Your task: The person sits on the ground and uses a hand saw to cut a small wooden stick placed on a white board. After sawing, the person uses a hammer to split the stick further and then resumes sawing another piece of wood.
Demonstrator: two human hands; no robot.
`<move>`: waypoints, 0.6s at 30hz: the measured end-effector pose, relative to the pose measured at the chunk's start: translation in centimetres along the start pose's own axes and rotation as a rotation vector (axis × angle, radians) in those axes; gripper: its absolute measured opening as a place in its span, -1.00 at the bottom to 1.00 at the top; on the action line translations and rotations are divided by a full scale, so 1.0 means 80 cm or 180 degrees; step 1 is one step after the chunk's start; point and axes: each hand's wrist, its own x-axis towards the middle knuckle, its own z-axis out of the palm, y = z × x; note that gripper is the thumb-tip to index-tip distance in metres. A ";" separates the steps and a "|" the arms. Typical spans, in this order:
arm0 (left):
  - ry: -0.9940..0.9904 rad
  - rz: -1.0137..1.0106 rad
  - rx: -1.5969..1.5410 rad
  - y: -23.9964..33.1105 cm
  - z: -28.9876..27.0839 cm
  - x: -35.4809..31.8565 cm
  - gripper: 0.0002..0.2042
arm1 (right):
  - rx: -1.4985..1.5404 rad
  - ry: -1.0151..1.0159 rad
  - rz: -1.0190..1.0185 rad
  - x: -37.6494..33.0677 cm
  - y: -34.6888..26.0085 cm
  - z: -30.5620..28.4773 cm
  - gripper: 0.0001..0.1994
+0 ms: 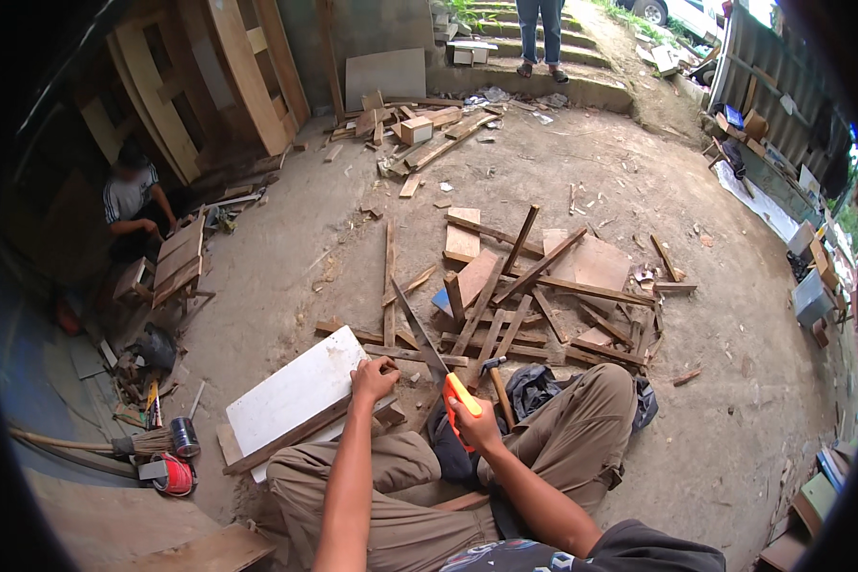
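Dusty ground [725, 419] strewn with scrap wood [596, 259]

Right hand [477, 426] wraps firmly around an orange-handled saw [431, 353], blade toward the pile; left hand [375, 378], fingers curled, is at a white board's [300, 386] end, its hold impossible to tell.

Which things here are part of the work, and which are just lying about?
Likely in use:
saw, in the right hand
white board, by the left hand

Apparently lying about:
broom
metal can
far wood heap
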 end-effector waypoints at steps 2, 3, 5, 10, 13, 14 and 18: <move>-0.0267 -0.0193 -0.0428 -0.025 -0.002 0.015 -0.68 | 0.0011 -0.0180 0.0052 -0.006 -0.010 0.013 -0.68; -0.0386 -0.0295 -0.0637 -0.040 -0.004 0.021 -0.67 | -0.0024 -0.0237 -0.0042 -0.006 -0.012 0.018 -0.67; -0.0334 -0.0211 -0.0856 -0.029 -0.001 0.022 -0.68 | -0.0130 -0.0212 -0.0222 -0.007 -0.012 0.010 -0.67; -0.0057 0.0001 -0.0570 -0.025 0.006 0.005 -0.69 | -0.0123 -0.0153 -0.0115 -0.001 0.000 0.005 -0.70; 0.0211 -0.0044 -0.0393 -0.030 0.011 -0.005 -0.72 | 0.0007 -0.0175 -0.0044 0.002 0.008 0.012 -0.71; 0.0282 -0.0087 -0.0350 -0.019 0.012 -0.005 -0.72 | 0.0085 -0.0140 0.0002 0.003 0.007 0.008 -0.69; 0.0396 -0.0150 -0.0192 0.008 0.006 -0.009 -0.71 | 0.0012 -0.0143 -0.0080 0.003 0.011 0.006 -0.68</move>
